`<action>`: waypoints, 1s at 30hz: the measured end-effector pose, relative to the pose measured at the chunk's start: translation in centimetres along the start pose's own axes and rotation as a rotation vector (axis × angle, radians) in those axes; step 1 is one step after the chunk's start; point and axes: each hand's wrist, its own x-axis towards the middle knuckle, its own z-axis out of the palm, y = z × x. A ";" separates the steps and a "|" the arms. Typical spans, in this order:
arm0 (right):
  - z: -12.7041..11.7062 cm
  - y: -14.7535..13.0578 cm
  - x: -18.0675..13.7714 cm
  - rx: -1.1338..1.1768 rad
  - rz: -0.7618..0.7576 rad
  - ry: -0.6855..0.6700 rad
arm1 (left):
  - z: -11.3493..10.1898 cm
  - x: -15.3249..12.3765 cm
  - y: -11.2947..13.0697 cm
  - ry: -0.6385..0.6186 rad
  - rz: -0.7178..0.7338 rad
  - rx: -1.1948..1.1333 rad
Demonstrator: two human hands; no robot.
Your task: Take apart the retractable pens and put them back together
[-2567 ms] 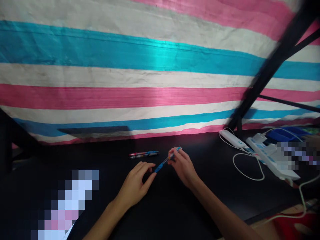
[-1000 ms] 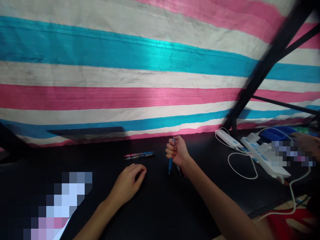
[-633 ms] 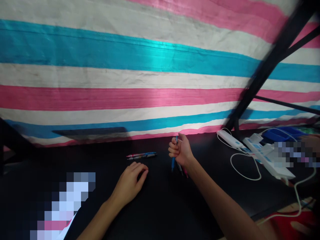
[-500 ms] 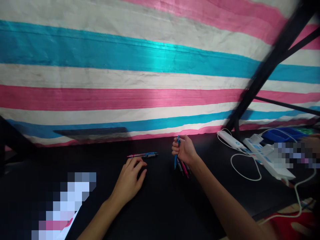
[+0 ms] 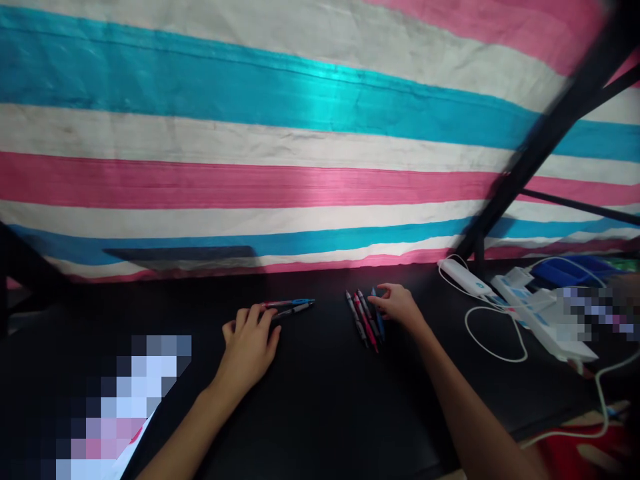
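we see smooth plastic pens near centre, a matt tabletop below, creased, faintly glossy sheeting above, plastic power strip right.

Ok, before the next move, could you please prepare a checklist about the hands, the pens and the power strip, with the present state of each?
1. Right hand clear of the pens: not ok, it is at the blue pen.
2. Blue pen released from the right hand: cannot tell, the contact is not clear enough.
3. Pink pen lying on the table: ok, close among other pens.
4. Left hand clear of the left pair of pens: not ok, it reaches over their left ends.
5. Power strip away from both hands: ok, it lies farther right.
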 end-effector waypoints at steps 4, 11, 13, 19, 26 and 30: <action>0.6 -0.4 -0.3 -0.142 -0.084 0.020 | 0.1 0.0 -0.3 -0.005 -0.003 -0.009; 1.2 -2.0 -1.2 -0.416 -0.257 0.121 | -0.8 0.2 0.1 -0.035 -0.047 -0.283; 2.2 -2.9 -2.3 -0.314 -0.325 0.136 | -1.2 0.2 0.4 -0.035 -0.056 -0.439; 7.5 -5.2 -7.0 0.197 -0.302 -0.408 | -1.9 0.2 1.3 -0.083 -0.096 -0.787; 9.3 -5.9 -9.4 0.807 -0.155 -0.709 | -2.6 -0.4 2.8 -0.236 0.040 -0.912; 8.8 -6.2 -9.7 0.817 -0.095 -0.918 | -2.6 -0.6 3.8 -0.305 -0.016 -1.115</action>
